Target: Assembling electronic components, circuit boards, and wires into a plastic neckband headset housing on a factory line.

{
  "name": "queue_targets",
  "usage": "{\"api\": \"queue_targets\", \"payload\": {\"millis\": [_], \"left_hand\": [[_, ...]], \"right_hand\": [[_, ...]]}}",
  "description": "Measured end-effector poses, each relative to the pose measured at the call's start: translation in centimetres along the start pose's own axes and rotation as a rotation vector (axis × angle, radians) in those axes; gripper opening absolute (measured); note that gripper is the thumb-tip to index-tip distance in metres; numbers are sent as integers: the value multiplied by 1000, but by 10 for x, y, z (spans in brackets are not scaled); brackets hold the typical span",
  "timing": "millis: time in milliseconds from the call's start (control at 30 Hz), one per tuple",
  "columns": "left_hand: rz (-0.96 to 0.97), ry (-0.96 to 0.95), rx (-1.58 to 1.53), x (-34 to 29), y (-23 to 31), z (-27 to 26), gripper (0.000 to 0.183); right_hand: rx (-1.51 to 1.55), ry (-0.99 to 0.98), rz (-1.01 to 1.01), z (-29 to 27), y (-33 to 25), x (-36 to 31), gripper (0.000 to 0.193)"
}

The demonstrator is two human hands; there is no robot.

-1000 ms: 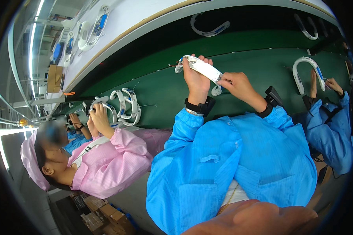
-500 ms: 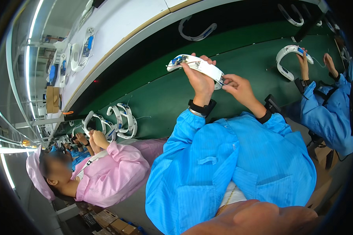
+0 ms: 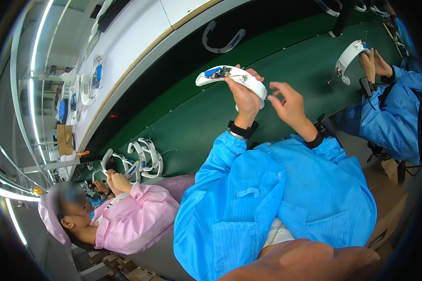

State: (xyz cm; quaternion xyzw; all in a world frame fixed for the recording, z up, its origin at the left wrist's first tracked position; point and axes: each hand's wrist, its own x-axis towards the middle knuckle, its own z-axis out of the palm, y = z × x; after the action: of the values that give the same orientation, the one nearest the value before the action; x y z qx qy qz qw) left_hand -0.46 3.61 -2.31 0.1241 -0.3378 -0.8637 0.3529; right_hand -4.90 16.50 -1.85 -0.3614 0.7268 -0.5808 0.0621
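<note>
Over the green bench [image 3: 314, 79], the left hand [image 3: 246, 100] grips the white shell [image 3: 249, 83], board [image 3: 225, 71] facing up. Right hand [image 3: 288, 101], fingers parted, is just beside the shell's right end; contact unclear. Best hold left steady, thumb off the board.

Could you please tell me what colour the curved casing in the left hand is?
The curved casing is white, as the head view shows best.

Housing [image 3: 241, 77] in L hand [image 3: 246, 100], R hand [image 3: 289, 104] nr its R end, other housings [image 3: 153, 152] on worktop [image 3: 197, 124] to L.
</note>
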Motion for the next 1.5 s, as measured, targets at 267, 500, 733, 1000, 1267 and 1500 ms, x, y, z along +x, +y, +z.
{"api": "queue_targets", "payload": {"millis": [267,500,733,1000,1267,1500], "left_hand": [[-37,-122,159,-15,-13,1,73],[-296,-195,138,-9,5,-10,68],[-590,-170,-6,-9,1,-3,35],[-670,32,-235,5,5,-23,23],[-723,72,-171,32,13,-41,33],[-416,39,545,50,48,-54,53]], "right_hand": [[48,-222,-202,-1,-18,56,35],[376,-428,224,-2,-21,78,23],[350,18,-76,12,20,133,13],[522,-77,274,-1,64,67,33],[181,-709,24,9,48,-3,35],[-415,-379,-147,-10,81,32,15]]}}
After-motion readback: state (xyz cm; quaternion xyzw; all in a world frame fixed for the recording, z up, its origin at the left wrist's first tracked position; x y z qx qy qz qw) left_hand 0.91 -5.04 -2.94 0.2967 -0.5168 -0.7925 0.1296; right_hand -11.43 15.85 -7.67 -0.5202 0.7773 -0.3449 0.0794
